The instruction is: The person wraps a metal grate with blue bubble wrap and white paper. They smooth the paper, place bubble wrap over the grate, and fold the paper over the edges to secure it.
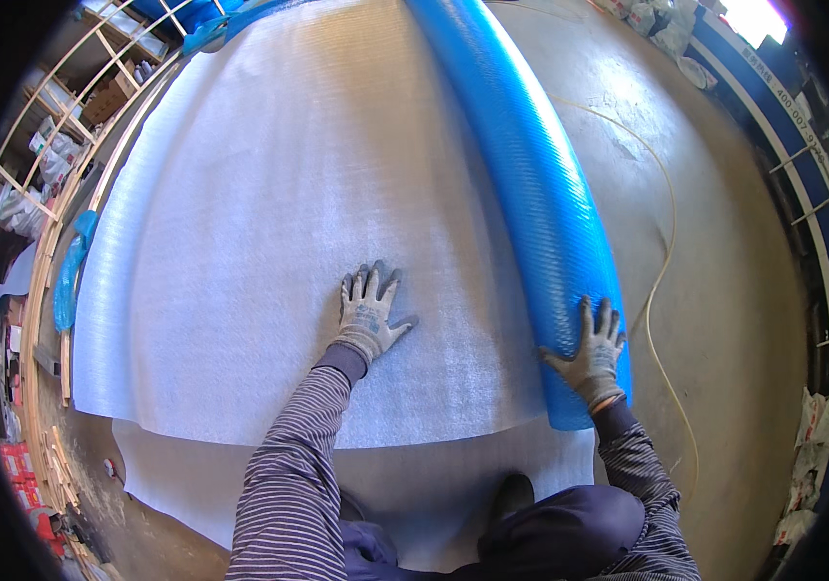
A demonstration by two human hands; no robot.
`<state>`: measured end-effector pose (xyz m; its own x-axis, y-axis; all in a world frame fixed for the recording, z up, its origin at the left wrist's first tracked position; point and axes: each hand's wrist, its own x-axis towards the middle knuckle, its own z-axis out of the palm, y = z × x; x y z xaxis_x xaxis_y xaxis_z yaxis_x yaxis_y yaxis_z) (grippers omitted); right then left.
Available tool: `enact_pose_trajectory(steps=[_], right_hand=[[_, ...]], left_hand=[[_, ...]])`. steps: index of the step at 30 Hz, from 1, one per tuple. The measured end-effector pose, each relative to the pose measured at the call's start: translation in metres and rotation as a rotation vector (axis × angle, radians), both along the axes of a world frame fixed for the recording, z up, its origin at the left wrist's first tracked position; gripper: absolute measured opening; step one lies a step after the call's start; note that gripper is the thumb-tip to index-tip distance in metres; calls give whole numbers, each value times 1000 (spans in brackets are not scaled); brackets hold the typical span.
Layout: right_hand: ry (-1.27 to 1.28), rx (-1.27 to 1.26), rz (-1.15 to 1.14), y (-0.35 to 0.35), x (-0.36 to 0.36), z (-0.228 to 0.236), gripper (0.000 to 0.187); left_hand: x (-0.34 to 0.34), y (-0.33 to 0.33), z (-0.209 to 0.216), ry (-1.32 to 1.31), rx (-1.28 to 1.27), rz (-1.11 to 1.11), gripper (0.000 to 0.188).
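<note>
A wide silvery-white foam sheet [269,223] lies spread in front of me. Along its right side runs a long roll of blue bubble wrap [530,184], reaching away toward the far end. My left hand [368,315], in a grey work glove, rests flat on the sheet with its fingers spread. My right hand [590,358], gloved the same way, presses on the near end of the blue roll with fingers apart. Under the sheet's near edge, a second pale sheet [172,465] shows beneath my knees and shoes.
Wooden strips and a wooden frame [56,145] line the left side, with a crumpled blue plastic piece [71,271] on them. A thin pale hose [671,232] curves over the concrete floor [734,320] at right. White bags [821,426] lie along the right edge.
</note>
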<state>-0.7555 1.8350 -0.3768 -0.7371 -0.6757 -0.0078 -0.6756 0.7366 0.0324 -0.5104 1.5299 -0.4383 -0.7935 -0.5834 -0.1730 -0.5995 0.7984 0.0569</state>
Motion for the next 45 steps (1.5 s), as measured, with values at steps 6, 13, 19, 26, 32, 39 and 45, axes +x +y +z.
enact_pose_trajectory(steps=[6, 13, 19, 26, 32, 39, 45], right_hand=[[-409, -660, -436, 78, -143, -39, 79], [-841, -739, -593, 165, -222, -47, 64], [211, -234, -557, 122, -188, -63, 77], [-168, -232, 428, 34, 9, -63, 74], [-292, 315, 19, 61, -21, -119, 82], [-548, -156, 6, 80, -58, -136, 78], [-708, -392, 230, 56, -3, -48, 90]], left_hand=[[-2, 2, 8, -40, 30, 19, 94], [16, 1, 7, -159, 59, 31, 93], [15, 6, 4, -116, 47, 34, 92], [13, 13, 17, -68, 44, 47, 92], [46, -5, 43, -138, 15, 83, 97], [161, -48, 33, -244, -86, 292, 91], [194, -68, 4, -226, -130, 509, 85]])
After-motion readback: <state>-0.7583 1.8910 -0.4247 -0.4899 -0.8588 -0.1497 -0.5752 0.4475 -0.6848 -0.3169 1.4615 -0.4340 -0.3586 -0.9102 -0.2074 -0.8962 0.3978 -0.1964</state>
